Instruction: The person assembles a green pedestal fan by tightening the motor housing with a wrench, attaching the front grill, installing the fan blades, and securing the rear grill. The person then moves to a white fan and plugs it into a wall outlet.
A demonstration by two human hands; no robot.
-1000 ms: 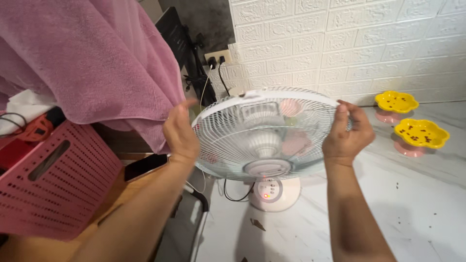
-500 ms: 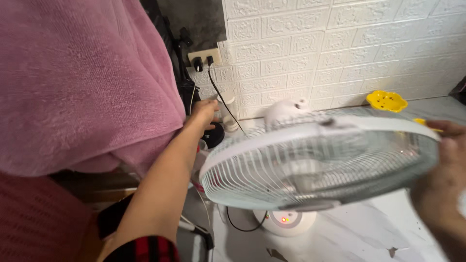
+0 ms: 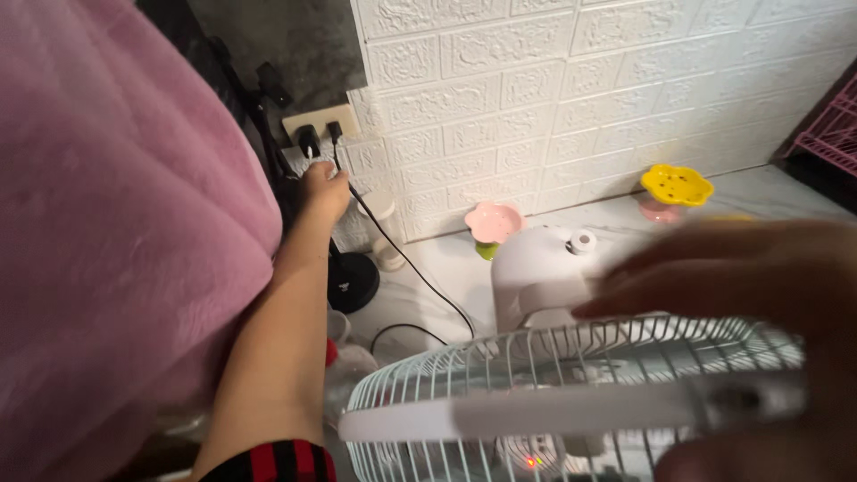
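Your left hand (image 3: 323, 189) is stretched out to the wall socket (image 3: 320, 122), its fingers curled just below the two black plugs (image 3: 309, 139) seated there; whether they have closed on a plug or on the black cord (image 3: 403, 259) that runs down from the socket, you cannot tell from this angle. Your right hand (image 3: 750, 277) is very close to the camera and blurred, its fingers spread wide and laid over the far rim of the white fan guard (image 3: 571, 393); if it truly grips the wires, the blur hides it. The fan guard lies tilted nearly flat, well below and to the right of the socket, with the white motor housing (image 3: 536, 272) rising just behind it. Between the socket and the housing stands a small pink flower-shaped dish (image 3: 496, 221), and further right along the white brick wall (image 3: 553, 98) a yellow one (image 3: 677, 185). A pink towel (image 3: 116, 259) hangs to the left of the socket, beside your left forearm
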